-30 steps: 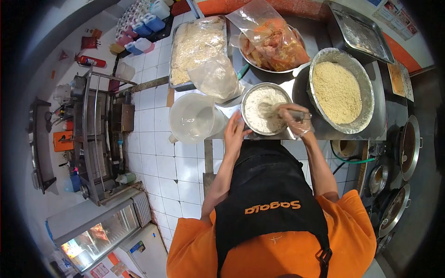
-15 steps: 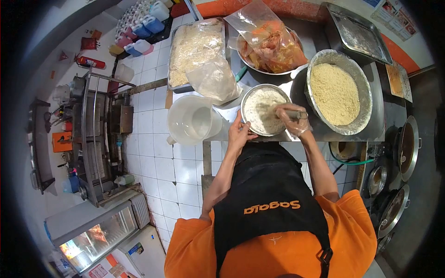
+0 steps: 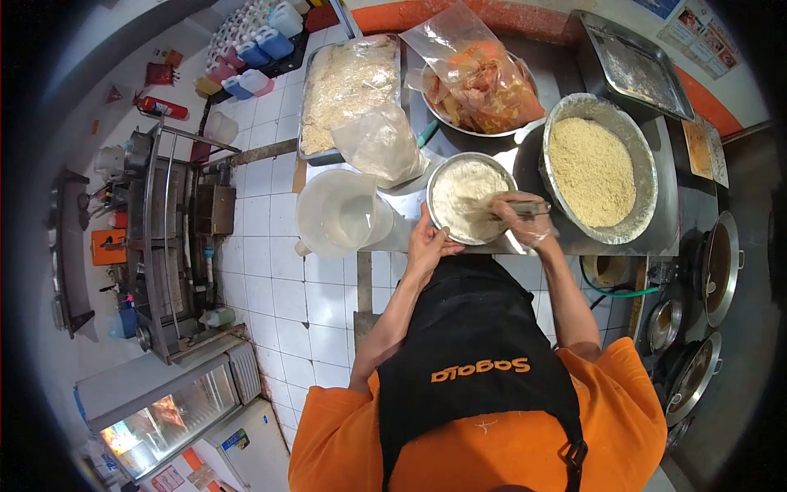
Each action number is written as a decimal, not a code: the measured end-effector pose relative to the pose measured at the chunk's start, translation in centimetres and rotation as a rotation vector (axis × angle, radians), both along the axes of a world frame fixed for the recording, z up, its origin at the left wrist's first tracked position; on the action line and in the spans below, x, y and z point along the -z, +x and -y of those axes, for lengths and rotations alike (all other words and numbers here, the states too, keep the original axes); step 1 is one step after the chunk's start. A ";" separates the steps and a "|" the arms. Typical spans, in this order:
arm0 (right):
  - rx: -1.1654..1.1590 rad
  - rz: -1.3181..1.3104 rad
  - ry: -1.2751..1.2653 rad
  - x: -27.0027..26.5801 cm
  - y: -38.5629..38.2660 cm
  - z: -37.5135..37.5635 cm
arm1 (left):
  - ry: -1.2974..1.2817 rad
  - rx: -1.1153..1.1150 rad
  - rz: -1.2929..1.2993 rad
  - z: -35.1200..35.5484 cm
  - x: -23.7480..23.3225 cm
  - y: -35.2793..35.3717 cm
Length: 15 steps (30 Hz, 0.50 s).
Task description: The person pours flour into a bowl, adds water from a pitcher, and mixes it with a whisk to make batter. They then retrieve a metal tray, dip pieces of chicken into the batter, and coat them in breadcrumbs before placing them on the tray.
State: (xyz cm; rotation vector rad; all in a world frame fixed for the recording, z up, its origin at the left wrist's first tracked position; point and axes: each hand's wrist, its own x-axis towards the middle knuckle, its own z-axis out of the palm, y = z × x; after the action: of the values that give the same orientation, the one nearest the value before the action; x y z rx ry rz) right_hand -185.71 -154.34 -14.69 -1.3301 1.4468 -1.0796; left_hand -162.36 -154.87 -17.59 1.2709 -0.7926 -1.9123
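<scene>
A metal bowl (image 3: 432, 215) of white flour or batter sits at the table's front edge. My left hand (image 3: 426, 243) grips its near-left rim, thumb at the edge. In a clear plastic glove, my right hand (image 3: 523, 220) is closed round the handle of a whisk (image 3: 537, 208). The whisk's wires reach into the white mixture and are blurred. Left of the bowl stands a clear plastic pitcher (image 3: 316, 215) with some liquid in it. To the right is a large metal basin (image 3: 648, 193) of pale yellow crumbs.
Behind the bowl, a plastic bag of white powder (image 3: 381, 148) leans by a tray of crumb-coated food (image 3: 348, 90). A basin (image 3: 467, 127) at the back holds meat and a plastic bag (image 3: 447, 37). A metal pan (image 3: 631, 70) stands back right; pans hang at right.
My right hand has shifted slightly right and down with the whisk, whose handle now points more to the right. My left hand stays at the bowl's rim.
</scene>
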 end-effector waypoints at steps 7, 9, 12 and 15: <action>0.037 -0.050 -0.030 0.7 -0.3 0.9 | 0.040 0.078 0.187 1.9 1.1 1.1; 0.098 0.106 0.100 1.6 -2.1 1.4 | -0.193 -0.027 0.342 3.2 3.7 2.3; 0.096 0.033 0.004 0.6 0.0 0.7 | -0.221 0.009 0.219 3.7 2.1 2.1; 0.045 0.191 0.185 1.5 -1.3 1.1 | -0.155 0.052 0.169 3.6 0.6 1.8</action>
State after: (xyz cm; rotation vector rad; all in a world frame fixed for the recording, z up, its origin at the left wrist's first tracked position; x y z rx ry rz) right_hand -187.05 -155.43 -16.24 -1.0402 1.4022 -1.0442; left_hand -160.59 -158.47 -18.22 1.3394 -1.0489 -1.7614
